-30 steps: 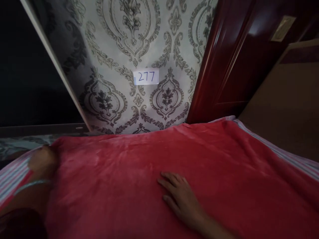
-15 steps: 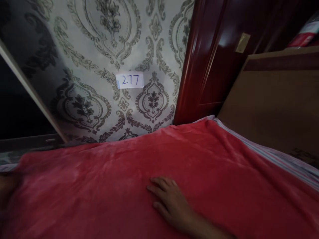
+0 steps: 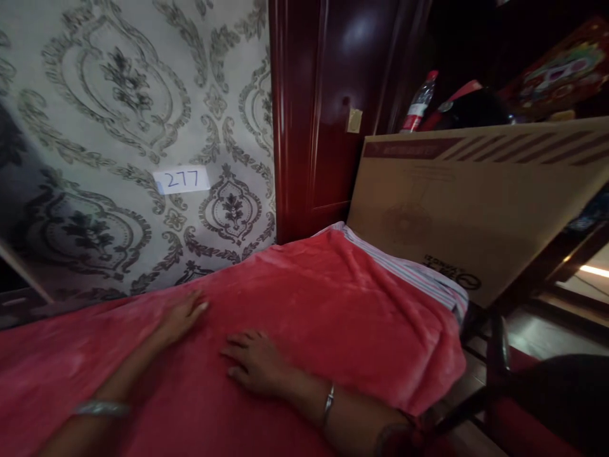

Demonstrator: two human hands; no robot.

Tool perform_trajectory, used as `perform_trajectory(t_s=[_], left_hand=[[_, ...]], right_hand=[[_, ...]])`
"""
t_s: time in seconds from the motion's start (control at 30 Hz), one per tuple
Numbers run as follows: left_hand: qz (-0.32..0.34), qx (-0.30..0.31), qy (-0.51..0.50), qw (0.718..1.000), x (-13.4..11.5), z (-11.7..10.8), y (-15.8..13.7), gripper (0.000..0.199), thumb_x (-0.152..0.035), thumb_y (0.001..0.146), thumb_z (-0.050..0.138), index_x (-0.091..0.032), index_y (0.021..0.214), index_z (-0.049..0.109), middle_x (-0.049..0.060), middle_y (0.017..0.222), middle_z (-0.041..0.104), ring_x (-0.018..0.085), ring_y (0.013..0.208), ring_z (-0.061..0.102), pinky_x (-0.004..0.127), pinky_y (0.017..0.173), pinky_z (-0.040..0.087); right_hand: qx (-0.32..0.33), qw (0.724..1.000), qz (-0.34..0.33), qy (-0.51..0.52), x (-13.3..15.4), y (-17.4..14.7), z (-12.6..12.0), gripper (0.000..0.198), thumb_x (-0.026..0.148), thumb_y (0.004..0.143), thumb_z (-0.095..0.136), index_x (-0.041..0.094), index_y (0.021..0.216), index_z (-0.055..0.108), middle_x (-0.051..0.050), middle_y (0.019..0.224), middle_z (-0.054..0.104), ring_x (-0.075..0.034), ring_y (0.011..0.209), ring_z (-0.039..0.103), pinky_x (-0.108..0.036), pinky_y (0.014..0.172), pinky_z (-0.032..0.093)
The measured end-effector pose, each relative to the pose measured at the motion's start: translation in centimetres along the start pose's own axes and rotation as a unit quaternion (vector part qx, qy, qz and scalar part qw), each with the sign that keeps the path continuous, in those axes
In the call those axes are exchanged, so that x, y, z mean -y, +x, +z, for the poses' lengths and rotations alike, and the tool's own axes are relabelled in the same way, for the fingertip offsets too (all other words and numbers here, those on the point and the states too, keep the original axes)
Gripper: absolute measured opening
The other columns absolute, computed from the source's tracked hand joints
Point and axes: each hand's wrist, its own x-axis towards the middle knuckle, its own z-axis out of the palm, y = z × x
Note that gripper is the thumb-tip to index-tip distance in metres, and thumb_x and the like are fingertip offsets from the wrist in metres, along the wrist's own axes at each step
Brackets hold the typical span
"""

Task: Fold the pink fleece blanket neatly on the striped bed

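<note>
A red plush blanket is spread over the surface before me, with soft wrinkles toward its right side. My left hand lies on it left of the middle, its fingers stretched forward and the thumb apart. Lower and to the right, my right hand rests flat on the same blanket with its fingers spread. Neither hand grips the cloth. Along the blanket's right edge a striped cloth shows from underneath.
A large cardboard box stands at the right, with a plastic bottle above its edge. Behind the blanket are patterned wallpaper with a paper label reading 277 and a dark red door. A dark chair is at lower right.
The view has swung right, bringing in more of the box and the chair. My left hand has come from the far left edge onto the blanket's middle-left; my right hand still lies flat.
</note>
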Motion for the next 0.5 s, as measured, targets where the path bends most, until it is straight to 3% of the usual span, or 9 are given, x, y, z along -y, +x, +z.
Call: perform_trajectory(t_s=[0.13, 0.17, 0.23, 0.27, 0.33, 0.43, 0.5], left_hand=[[-0.011, 0.0, 0.057, 0.998, -6.2, 3.7, 0.3, 0.067, -0.04, 0.091, 0.033, -0.008, 0.148, 0.046, 0.018, 0.155, 0.045, 0.029, 0.147, 0.038, 0.05, 0.119, 0.031], [-0.021, 0.002, 0.086, 0.996, -6.9, 4.2, 0.0, 0.066, -0.039, 0.092, 0.032, -0.009, 0.149, 0.046, 0.018, 0.157, 0.042, 0.031, 0.148, 0.035, 0.055, 0.118, 0.03], [-0.033, 0.009, 0.135, 0.99, -7.5, 5.0, -0.4, 0.064, -0.038, 0.093, 0.031, -0.012, 0.15, 0.046, 0.019, 0.159, 0.038, 0.034, 0.15, 0.031, 0.061, 0.116, 0.029], [-0.031, 0.015, 0.15, 0.988, -7.4, 5.3, -0.6, 0.064, -0.038, 0.094, 0.031, -0.013, 0.151, 0.046, 0.019, 0.16, 0.037, 0.034, 0.15, 0.03, 0.061, 0.115, 0.029], [-0.029, 0.028, 0.163, 0.986, -7.0, 5.4, -0.5, 0.065, -0.039, 0.094, 0.029, -0.014, 0.152, 0.043, 0.019, 0.161, 0.035, 0.033, 0.151, 0.03, 0.059, 0.115, 0.03], [-0.027, 0.044, 0.172, 0.984, -6.2, 5.4, 0.1, 0.066, -0.041, 0.094, 0.028, -0.016, 0.154, 0.041, 0.016, 0.162, 0.034, 0.032, 0.151, 0.028, 0.058, 0.115, 0.031], [-0.027, 0.049, 0.172, 0.984, -5.8, 5.5, 0.5, 0.067, -0.04, 0.094, 0.028, -0.016, 0.155, 0.04, 0.016, 0.163, 0.033, 0.032, 0.152, 0.027, 0.059, 0.115, 0.032]], right_hand=[[-0.01, 0.999, -0.038, 0.028, -2.8, -1.3, -2.7, 0.032, 0.026, 0.099, 0.054, 0.023, 0.128, 0.065, -0.004, 0.134, 0.065, -0.017, 0.121, 0.058, -0.03, 0.106, 0.042], [-0.027, 0.999, -0.01, 0.028, -4.2, -1.8, -4.3, 0.032, 0.021, 0.098, 0.054, 0.023, 0.127, 0.066, -0.003, 0.13, 0.067, -0.016, 0.119, 0.06, -0.029, 0.106, 0.042], [-0.085, 0.991, 0.105, 0.0, -8.1, -3.5, -8.6, 0.033, 0.016, 0.096, 0.053, 0.021, 0.125, 0.068, -0.005, 0.128, 0.069, -0.017, 0.119, 0.06, -0.029, 0.106, 0.043], [-0.118, 0.976, 0.18, -0.02, -10.4, -4.6, -11.1, 0.035, 0.013, 0.097, 0.051, 0.02, 0.126, 0.067, -0.006, 0.131, 0.067, -0.016, 0.121, 0.059, -0.028, 0.106, 0.042], [-0.171, 0.913, 0.359, -0.091, -15.0, -7.4, -16.2, 0.038, 0.014, 0.101, 0.044, 0.022, 0.13, 0.066, -0.005, 0.134, 0.065, -0.013, 0.122, 0.058, -0.023, 0.104, 0.041], [-0.196, 0.843, 0.483, -0.131, -20.6, -12.7, -22.2, 0.043, 0.016, 0.103, 0.035, 0.011, 0.137, 0.06, -0.016, 0.139, 0.06, -0.021, 0.125, 0.057, -0.027, 0.102, 0.041], [-0.178, 0.804, 0.549, -0.141, -23.0, -16.0, -24.2, 0.042, 0.02, 0.101, 0.041, 0.006, 0.135, 0.061, -0.022, 0.134, 0.062, -0.026, 0.121, 0.06, -0.029, 0.096, 0.043]])
